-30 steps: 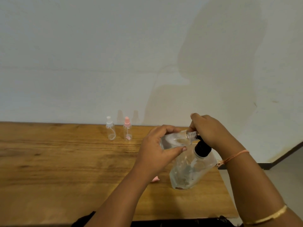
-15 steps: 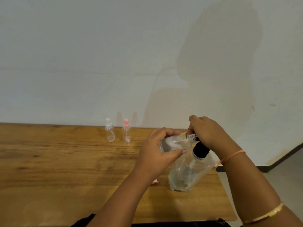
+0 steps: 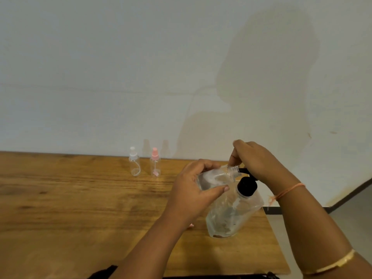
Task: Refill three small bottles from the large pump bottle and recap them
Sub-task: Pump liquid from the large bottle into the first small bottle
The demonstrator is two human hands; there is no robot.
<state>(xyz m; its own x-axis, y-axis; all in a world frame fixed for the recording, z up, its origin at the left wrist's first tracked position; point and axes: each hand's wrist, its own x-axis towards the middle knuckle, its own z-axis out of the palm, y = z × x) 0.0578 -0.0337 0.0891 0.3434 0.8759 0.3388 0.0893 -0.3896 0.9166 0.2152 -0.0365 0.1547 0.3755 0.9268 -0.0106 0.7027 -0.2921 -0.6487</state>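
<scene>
Small bottle [image 3: 213, 178], uncapped, is gripped on its side by the left hand [image 3: 193, 190], fingers and thumb curled round the clear body, neck pointing to 3 o'clock. The neck is met by the black spout [image 3: 242, 170] of the large pump bottle [image 3: 231, 214], which is leaned toward 1 o'clock, base on the worktop [image 3: 70, 208] near its 3 o'clock edge. The right hand [image 3: 259, 164] is curled over the pump head, fingertips down by the spout. How much of the head is enclosed cannot be told. A white-capped bottle [image 3: 134, 164] and a pink-capped bottle [image 3: 155, 165] are stood upright side by side at 10 o'clock of the hands, by the wall, well apart from the work; their fill level is not readable. A pink piece [image 3: 191, 225], probably the removed cap, is half hidden under the left forearm. The step is judged as filling. The spout tip should be seated inside the neck before each press, and short full strokes are advised. The neck is best tipped upward as the level climbs, since spill from a sideways neck is likely. The leaning base should be pressed down against slip.
</scene>
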